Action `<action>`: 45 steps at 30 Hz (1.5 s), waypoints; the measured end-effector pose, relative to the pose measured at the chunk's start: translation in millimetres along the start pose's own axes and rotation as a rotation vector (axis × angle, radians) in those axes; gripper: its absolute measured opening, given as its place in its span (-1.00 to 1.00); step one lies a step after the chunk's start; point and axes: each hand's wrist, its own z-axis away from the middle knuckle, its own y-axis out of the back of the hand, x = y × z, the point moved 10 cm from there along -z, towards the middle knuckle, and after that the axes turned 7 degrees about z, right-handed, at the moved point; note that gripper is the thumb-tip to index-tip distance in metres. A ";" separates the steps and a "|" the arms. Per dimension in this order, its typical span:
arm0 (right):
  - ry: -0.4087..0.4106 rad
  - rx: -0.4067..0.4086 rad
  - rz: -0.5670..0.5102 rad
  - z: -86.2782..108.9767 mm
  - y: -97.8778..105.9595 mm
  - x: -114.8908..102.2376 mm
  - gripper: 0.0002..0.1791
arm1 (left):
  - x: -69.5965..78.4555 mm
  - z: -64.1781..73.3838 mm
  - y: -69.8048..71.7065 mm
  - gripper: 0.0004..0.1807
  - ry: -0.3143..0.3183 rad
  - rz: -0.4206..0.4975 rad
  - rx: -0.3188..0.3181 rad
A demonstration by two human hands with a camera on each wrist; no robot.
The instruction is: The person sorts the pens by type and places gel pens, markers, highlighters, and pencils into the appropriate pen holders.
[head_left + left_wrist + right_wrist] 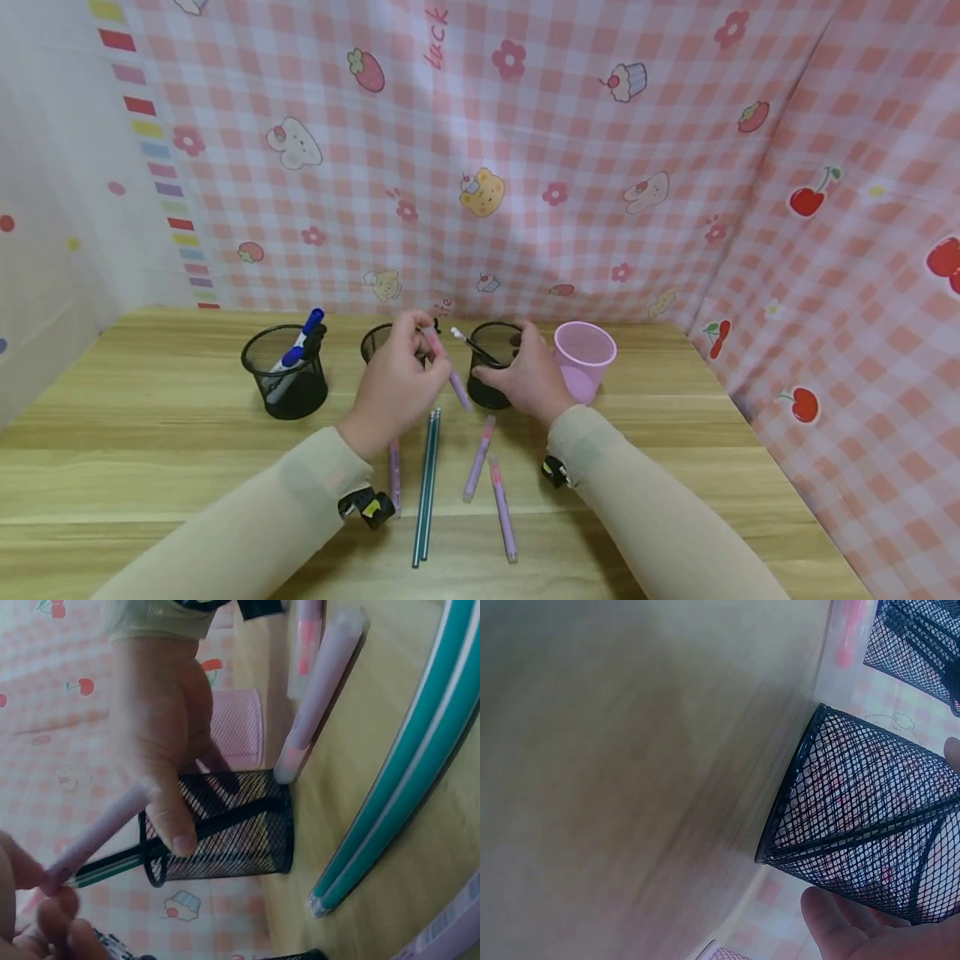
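Note:
My left hand (397,375) pinches a light purple highlighter (459,390) with a pink end, its lower end slanting toward the right. Around a black mesh pen holder (862,817) my right hand (532,379) curls, thumb on the near side and fingers on the far side. In that holder leans a dark pencil (471,343), its end sticking out to the left. In the left wrist view, the held highlighter (97,832) overlaps the right hand, near the pencil ends above the holder's rim.
Left of these stands a mesh holder (295,402) with blue-capped markers; another mesh holder (372,342) is partly hidden behind my left hand. A pink mesh cup (582,382) stands at right. Two green pencils (427,492) and several purple highlighters (504,517) lie on the wooden table (637,500).

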 end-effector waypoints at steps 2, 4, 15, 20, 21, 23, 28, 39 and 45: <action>0.002 0.000 -0.006 -0.1 0.2 -0.1 0.16 | -4.8 1.4 -8.3 -0.52 0.046 -0.023 -0.054; 0.002 0.003 -0.009 -0.4 0.5 -0.5 0.15 | -9.0 3.1 -15.6 -0.53 0.083 -0.049 -0.100; 0.007 0.021 -0.009 0.0 2.0 -1.5 0.13 | -15.3 9.4 -31.4 -0.56 0.150 -0.094 -0.178; 0.003 0.018 -0.015 0.8 2.4 -1.1 0.15 | -18.8 11.9 -39.6 -0.51 0.189 -0.105 -0.223; 0.003 0.016 -0.016 0.8 2.3 -1.1 0.15 | -19.6 12.3 -40.8 -0.51 0.195 -0.110 -0.228; 0.003 0.013 -0.015 0.7 2.0 -1.0 0.14 | -20.5 13.1 -42.6 -0.50 0.202 -0.117 -0.234; 0.007 0.009 -0.017 1.2 2.0 -1.5 0.14 | -25.4 14.5 -44.7 -0.52 0.228 -0.169 -0.251; 0.020 0.015 -0.022 -0.6 1.5 -0.3 0.13 | -45.5 21.6 -71.0 -0.55 0.346 -0.291 -0.462; 0.021 0.013 -0.027 -0.4 1.2 -0.2 0.12 | -50.4 25.2 -83.5 -0.57 0.329 -0.413 -0.549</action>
